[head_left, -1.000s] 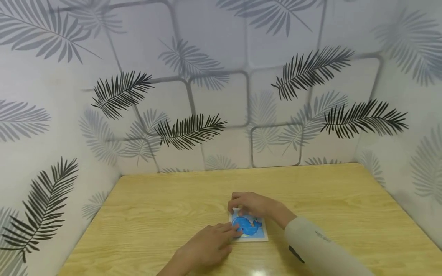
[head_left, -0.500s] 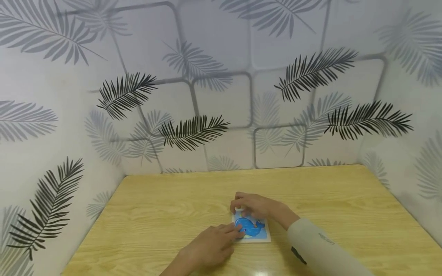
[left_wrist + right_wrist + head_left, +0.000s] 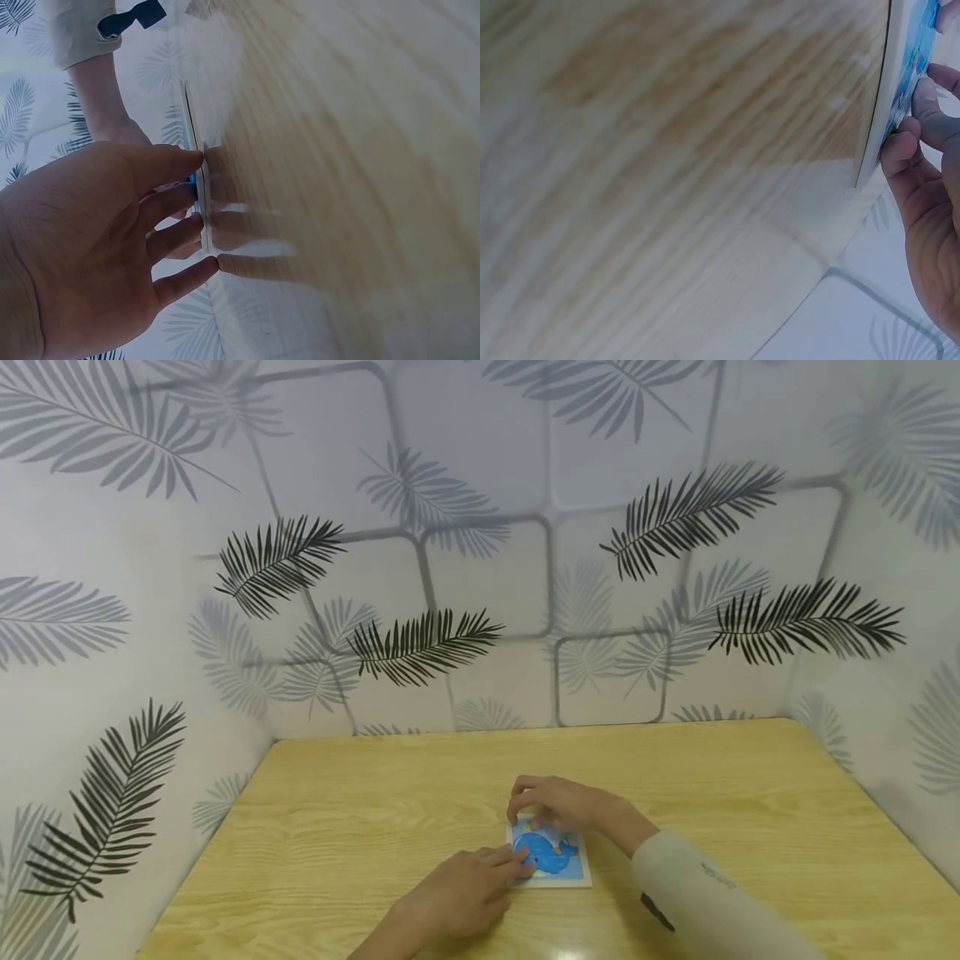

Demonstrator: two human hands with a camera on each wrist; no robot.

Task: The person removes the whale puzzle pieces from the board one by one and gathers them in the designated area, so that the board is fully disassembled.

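A square jigsaw puzzle (image 3: 551,857) with a blue whale on a pale blue ground and a white border lies flat on the table. My left hand (image 3: 465,893) rests at its left side, long fingers laid over the edge onto the whale. In the left wrist view the thumb of the left hand (image 3: 105,225) touches the puzzle's rim. My right hand (image 3: 562,803) is over the far part, fingers bent down at the far left corner. Seen from the right wrist, the fingertips of the right hand (image 3: 930,187) touch the picture; any loose piece under them is hidden.
The wood-grain table (image 3: 360,827) extends around the puzzle on all sides. Behind it and at both sides stand walls (image 3: 480,585) with a leaf pattern. A light sleeve (image 3: 705,893) covers the right forearm.
The head view has shifted slightly, so everything sits a little further right. Both hands keep nearly the same places on the puzzle.
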